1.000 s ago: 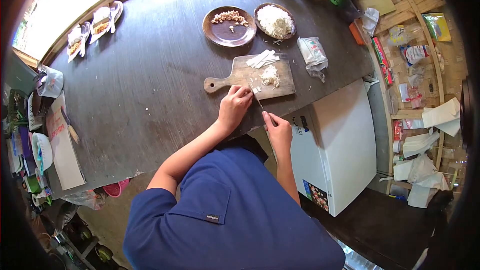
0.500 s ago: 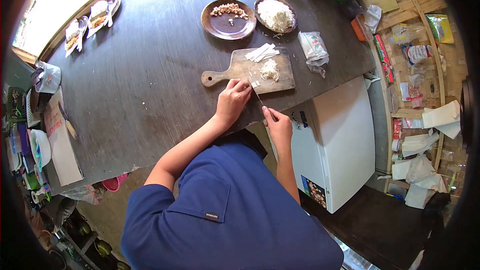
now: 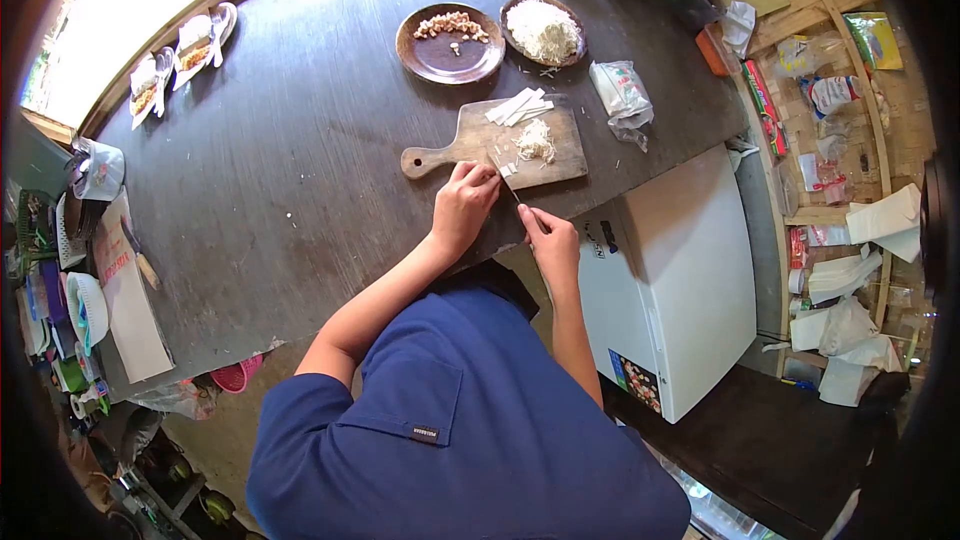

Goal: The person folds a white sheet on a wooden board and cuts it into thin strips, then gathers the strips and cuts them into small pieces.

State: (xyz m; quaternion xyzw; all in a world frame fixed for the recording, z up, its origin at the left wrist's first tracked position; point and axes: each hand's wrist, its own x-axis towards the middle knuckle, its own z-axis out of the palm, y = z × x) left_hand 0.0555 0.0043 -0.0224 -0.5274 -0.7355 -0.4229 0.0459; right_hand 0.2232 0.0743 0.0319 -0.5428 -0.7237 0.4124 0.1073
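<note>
My right hand (image 3: pixel 551 237) grips a knife (image 3: pixel 512 186) by its handle, the thin blade angled onto the near edge of a wooden cutting board (image 3: pixel 562 153). Beside the blade, the bent fingers of my left hand (image 3: pixel 466 202) press together on a pale white strip (image 3: pixel 508 170); most of it is hidden, only its end showing. Farther up the board lie several flat white strips (image 3: pixel 519 107). A small heap of thin white shreds (image 3: pixel 535 142) sits right of the knife tip.
Behind the board stand a brown plate of small brown chunks (image 3: pixel 450 65) and a bowl heaped with white shreds (image 3: pixel 543 30). A plastic-wrapped white packet (image 3: pixel 621 95) lies to the right. Another knife (image 3: pixel 140 255) rests at far left. A white freezer (image 3: pixel 690 290) adjoins the dark table (image 3: pixel 300 160).
The camera view has shifted slightly. Both hands stay at the board's near edge, with the knife handle slightly nearer the board. The strips and shreds look much the same.
</note>
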